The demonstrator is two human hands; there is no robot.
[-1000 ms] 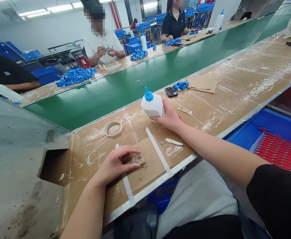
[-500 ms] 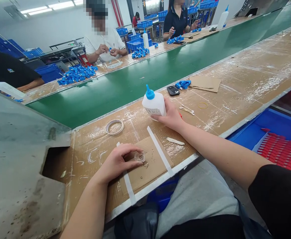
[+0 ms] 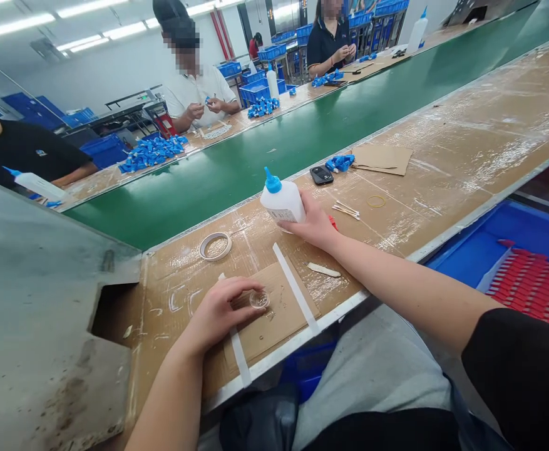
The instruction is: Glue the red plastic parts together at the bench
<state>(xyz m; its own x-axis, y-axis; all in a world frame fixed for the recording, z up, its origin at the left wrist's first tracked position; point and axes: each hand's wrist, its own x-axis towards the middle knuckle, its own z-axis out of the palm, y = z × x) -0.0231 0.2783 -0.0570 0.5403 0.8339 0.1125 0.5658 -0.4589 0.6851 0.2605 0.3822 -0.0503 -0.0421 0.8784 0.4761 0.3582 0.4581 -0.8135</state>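
My right hand [image 3: 312,227] grips a white glue bottle [image 3: 281,200] with a blue nozzle, standing tilted on the cardboard-covered bench. My left hand [image 3: 218,313] rests on a taped-down cardboard pad [image 3: 278,322], thumb and fingers pinching a small clear round cap [image 3: 259,299] that sits on the pad. Two white tape strips hold the pad at its sides.
A tape roll [image 3: 215,245] lies left of the bottle. A white sliver [image 3: 323,270], swabs [image 3: 347,210], a rubber band [image 3: 376,201], a black device [image 3: 322,175] and blue parts [image 3: 340,163] lie to the right. Beyond runs a green conveyor belt [image 3: 274,150]; people work opposite. A blue bin [image 3: 471,250] holds red parts.
The view has shifted slightly. Both hands keep their holds on the bottle and the clear cap; the bottle leans a little further left.
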